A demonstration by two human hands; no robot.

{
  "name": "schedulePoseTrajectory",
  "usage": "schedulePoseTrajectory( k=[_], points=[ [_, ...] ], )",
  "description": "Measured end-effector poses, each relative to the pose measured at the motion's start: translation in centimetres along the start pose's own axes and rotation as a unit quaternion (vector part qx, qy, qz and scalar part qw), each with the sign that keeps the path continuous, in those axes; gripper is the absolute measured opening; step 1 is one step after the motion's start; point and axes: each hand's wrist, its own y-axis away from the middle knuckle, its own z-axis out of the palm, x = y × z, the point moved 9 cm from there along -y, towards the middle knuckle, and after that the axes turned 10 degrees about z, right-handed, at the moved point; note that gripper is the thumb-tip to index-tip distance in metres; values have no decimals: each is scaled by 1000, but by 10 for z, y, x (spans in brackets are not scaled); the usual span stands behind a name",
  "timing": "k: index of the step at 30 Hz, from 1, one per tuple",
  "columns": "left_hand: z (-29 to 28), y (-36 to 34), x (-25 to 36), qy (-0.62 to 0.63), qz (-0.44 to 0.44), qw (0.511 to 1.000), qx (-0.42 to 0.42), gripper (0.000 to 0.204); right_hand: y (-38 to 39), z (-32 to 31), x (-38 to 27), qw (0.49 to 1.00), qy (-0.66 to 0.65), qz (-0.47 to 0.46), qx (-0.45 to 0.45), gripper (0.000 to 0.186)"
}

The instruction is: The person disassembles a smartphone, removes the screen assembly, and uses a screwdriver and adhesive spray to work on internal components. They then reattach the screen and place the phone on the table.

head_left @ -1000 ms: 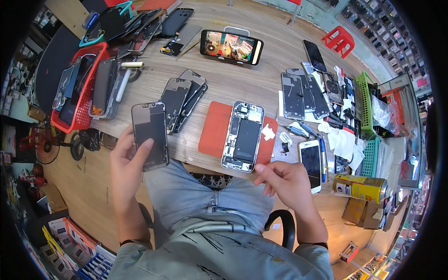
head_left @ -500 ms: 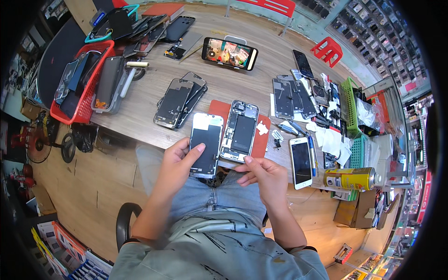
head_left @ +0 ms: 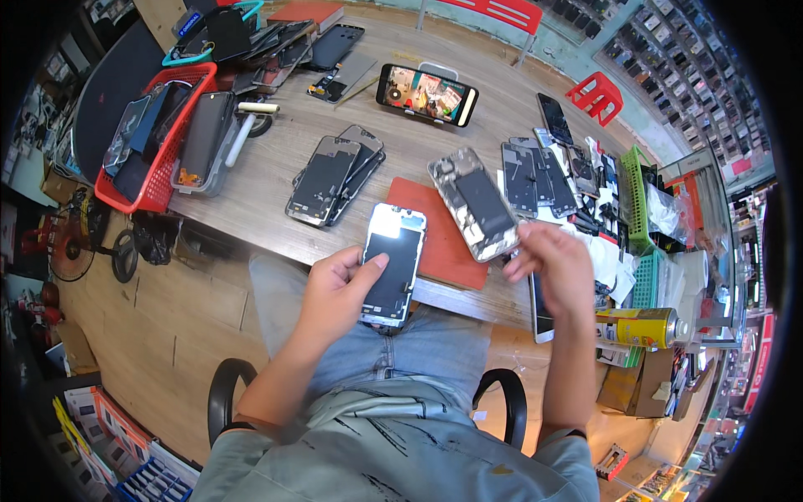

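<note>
The screen panel (head_left: 391,272) should be judged light, thin and stiff but fragile: its glass could be cracked by bending, and a smooth face is likely to be slippery under bare fingers. It is best taken by its long edges, with pressure kept off the small connectors along its border. The phone body (head_left: 483,206) can be expected to feel heavier and rigid, though its bared parts would be easily scratched or snagged, so the metal rim offers the safest hold. As things stand, the panel is gripped by the left hand (head_left: 336,289), the thumb laid across its inner face and the fingers tucked beneath, at the near edge of the worktop (head_left: 268,230). The lower right corner of the phone body is pinched by the right hand (head_left: 556,259), the remaining fingers being curled. The body is slanted above the red mat (head_left: 452,269), its top leaning to the left; it is slightly blurred, and whether the mat is touched by it cannot be told. The panel is seen as mostly black, with a bright silvery patch at its top and a pale border. Within the body's pale frame, a black battery block is flanked by dark and silvery components.
</note>
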Motion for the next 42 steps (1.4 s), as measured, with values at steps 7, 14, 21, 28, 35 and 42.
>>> schedulePoseTrajectory(
  k=[7, 14, 21, 28, 35, 42],
  points=[
    [23, -14, 15, -147, -27, 988, -41, 18, -90, -5, -48, 991, 116, -9, -62, 25],
    [21, -13, 43, -374, 101, 922, 10, 37, -126, -3, -39, 987, 112, 41, -105, 20],
    [18, 3, 36, -260, 88, 959, -69, 89, -146, 1, -38, 977, 186, 45, -89, 22],
    [25, 12, 49, -383, 159, 877, -245, 103, -153, 2, -38, 957, 289, 9, -28, 21],
    [43, 22, 44, -520, 310, 761, -233, 96, -155, 11, -42, 948, 319, -2, -17, 19],
    [50, 17, 55, -545, 467, 668, -195, 79, -149, 2, -51, 944, 328, -38, 13, 21]
  ],
)
